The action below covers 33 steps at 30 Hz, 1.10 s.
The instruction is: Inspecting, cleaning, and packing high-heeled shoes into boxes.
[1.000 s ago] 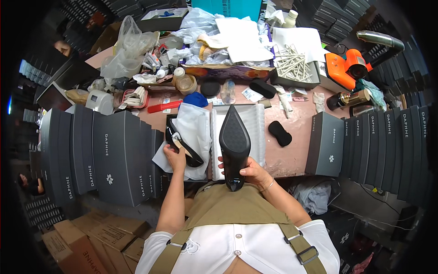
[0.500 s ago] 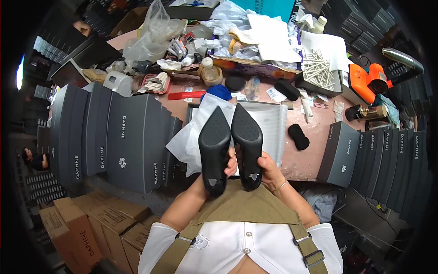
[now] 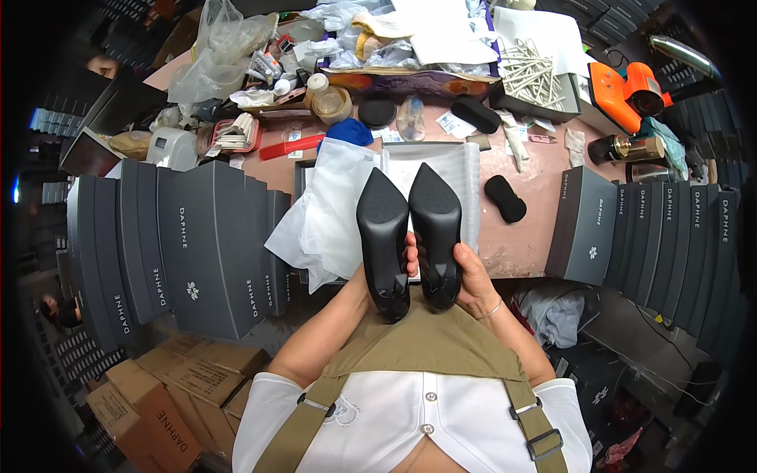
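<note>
A pair of black pointed high-heeled shoes is held up side by side, soles toward me and toes pointing away. My left hand (image 3: 412,254) grips the left shoe (image 3: 382,217); only its fingertips show between the shoes, the rest being behind the shoe. The right shoe (image 3: 436,217) is in my right hand (image 3: 472,273), its thumb against the outer side and its other fingers mostly hidden. Beyond the shoes lies an open shoebox (image 3: 471,177) lined with white wrapping, and a sheet of white tissue paper (image 3: 315,225) spreads over its left side.
Dark grey shoeboxes stand in rows at left (image 3: 209,244) and right (image 3: 587,229). A black shoe-shaped pad (image 3: 505,199), a red comb (image 3: 290,147), a blue cloth (image 3: 347,134), a box of white sticks (image 3: 572,98) and an orange tool (image 3: 615,98) lie around. Brown cartons (image 3: 150,410) sit lower left.
The shoes have shifted slightly right against the box, their toes a little farther apart and the soles tilted differently. Both hands keep their hold. The whole view has shifted a little.
</note>
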Each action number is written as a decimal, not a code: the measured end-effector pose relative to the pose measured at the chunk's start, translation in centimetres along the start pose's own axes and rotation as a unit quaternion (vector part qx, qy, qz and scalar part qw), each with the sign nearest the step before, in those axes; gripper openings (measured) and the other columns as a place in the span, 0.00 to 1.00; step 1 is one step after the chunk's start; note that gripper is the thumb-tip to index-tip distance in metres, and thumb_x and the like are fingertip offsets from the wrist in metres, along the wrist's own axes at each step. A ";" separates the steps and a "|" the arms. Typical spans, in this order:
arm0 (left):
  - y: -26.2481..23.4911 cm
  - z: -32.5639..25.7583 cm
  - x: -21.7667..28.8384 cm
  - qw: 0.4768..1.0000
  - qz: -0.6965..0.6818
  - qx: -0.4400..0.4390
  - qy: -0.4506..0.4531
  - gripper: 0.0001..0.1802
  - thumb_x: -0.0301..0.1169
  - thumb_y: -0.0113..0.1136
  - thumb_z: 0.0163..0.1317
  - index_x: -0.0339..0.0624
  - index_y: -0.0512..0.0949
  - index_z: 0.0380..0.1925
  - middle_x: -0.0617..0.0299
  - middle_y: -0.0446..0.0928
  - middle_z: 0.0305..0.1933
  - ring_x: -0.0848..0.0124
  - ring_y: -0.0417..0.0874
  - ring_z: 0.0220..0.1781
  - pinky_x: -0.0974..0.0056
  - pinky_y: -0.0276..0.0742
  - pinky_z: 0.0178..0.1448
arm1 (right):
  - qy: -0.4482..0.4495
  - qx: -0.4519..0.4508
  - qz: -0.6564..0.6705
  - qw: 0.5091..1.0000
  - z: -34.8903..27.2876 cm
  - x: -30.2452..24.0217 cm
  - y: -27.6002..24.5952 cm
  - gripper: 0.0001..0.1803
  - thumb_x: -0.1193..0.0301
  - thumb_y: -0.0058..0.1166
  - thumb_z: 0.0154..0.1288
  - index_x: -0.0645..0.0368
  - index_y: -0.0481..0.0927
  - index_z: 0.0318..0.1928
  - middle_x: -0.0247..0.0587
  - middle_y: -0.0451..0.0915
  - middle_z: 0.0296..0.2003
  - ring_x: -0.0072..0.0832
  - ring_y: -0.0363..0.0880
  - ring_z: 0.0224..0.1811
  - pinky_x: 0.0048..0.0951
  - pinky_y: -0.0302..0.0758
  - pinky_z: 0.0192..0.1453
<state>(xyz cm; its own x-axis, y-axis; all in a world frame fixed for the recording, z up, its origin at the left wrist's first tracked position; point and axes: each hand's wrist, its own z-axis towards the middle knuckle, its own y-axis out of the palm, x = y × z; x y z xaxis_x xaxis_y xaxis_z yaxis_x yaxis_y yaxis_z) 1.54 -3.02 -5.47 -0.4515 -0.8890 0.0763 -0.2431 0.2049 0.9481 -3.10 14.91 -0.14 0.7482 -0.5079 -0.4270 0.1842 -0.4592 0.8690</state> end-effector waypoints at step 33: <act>4.0 -2.5 -0.6 0.970 0.156 0.157 0.100 0.27 0.46 0.47 0.69 0.38 0.66 0.59 0.57 0.77 0.35 0.68 0.79 0.33 0.68 0.78 0.37 | -0.022 0.220 -0.708 0.671 2.2 -3.4 -5.1 0.21 0.62 0.58 0.63 0.70 0.76 0.45 0.52 0.81 0.35 0.37 0.81 0.38 0.35 0.76 0.41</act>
<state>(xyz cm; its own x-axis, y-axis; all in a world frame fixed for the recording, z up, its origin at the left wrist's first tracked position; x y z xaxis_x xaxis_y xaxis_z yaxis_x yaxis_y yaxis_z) 2.95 -2.70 -0.94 -0.3773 -0.8187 0.4329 -0.3854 0.5639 0.7304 -7.96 17.41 -3.68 0.0011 0.6473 -0.7622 0.4782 -0.6698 -0.5681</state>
